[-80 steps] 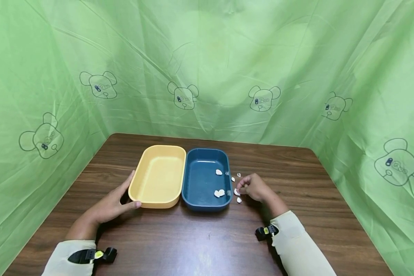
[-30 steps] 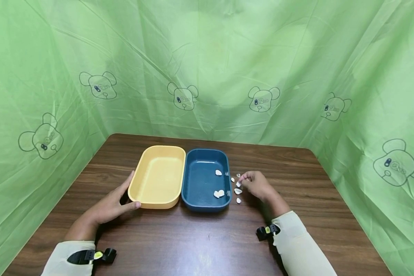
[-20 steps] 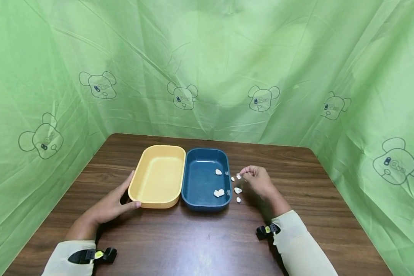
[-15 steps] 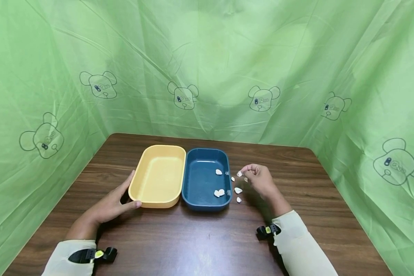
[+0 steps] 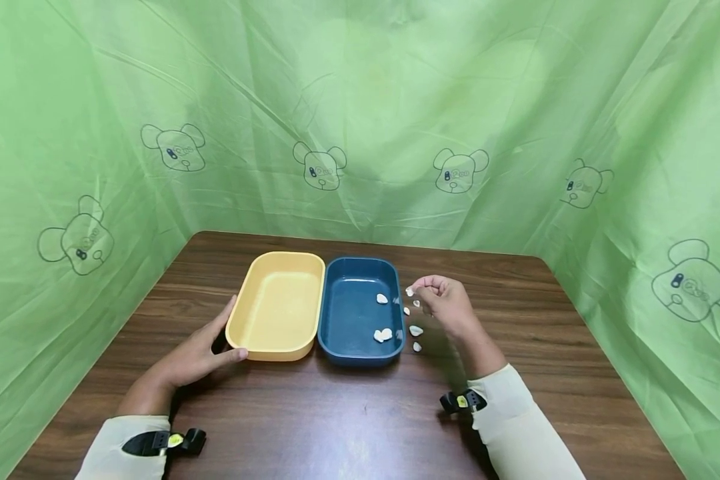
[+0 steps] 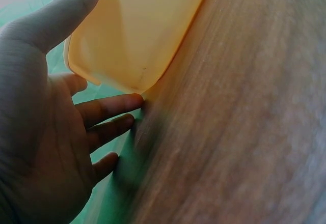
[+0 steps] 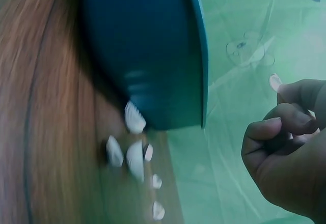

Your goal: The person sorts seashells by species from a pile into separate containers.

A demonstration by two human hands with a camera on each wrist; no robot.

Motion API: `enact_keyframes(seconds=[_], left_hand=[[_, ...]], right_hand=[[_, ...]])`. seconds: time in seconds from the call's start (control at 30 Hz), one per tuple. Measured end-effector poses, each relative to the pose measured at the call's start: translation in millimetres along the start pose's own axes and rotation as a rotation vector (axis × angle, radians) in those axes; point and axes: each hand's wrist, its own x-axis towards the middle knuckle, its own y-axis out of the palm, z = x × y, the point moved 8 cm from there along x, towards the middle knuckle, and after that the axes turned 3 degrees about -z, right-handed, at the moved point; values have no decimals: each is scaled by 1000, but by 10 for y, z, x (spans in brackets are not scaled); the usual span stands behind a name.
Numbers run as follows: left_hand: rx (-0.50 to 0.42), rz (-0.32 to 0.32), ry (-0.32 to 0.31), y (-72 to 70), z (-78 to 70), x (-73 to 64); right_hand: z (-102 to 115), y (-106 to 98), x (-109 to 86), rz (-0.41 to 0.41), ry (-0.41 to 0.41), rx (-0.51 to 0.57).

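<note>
White shell (image 5: 410, 291) at the fingertips of the right hand (image 5: 451, 305), just beside the blue tray (image 5: 347, 313).

Those fingertips are together, clamped on the shell; the left hand (image 5: 189, 359) has its fingers spread apart, touching the yellow tray (image 5: 276, 303). Loose shells (image 5: 416, 331) lie on the brown counter (image 5: 360, 413) along the blue tray's right side, others inside it. Green cloth (image 5: 384, 80) printed with animal heads hangs behind and at both sides.

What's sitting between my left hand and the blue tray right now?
The yellow tray lies there, as the head view shows: your left hand touches its near left corner, and the blue tray stands along its right side.
</note>
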Motion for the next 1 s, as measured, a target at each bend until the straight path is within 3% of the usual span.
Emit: enact_keyframes(seconds=[0.7, 1.0], left_hand=[[-3, -4, 5, 9, 7, 11], [-4, -4, 28, 1, -31, 25]], right_hand=[[380, 870, -140, 53, -19, 34], [391, 1268, -169, 53, -38, 18]])
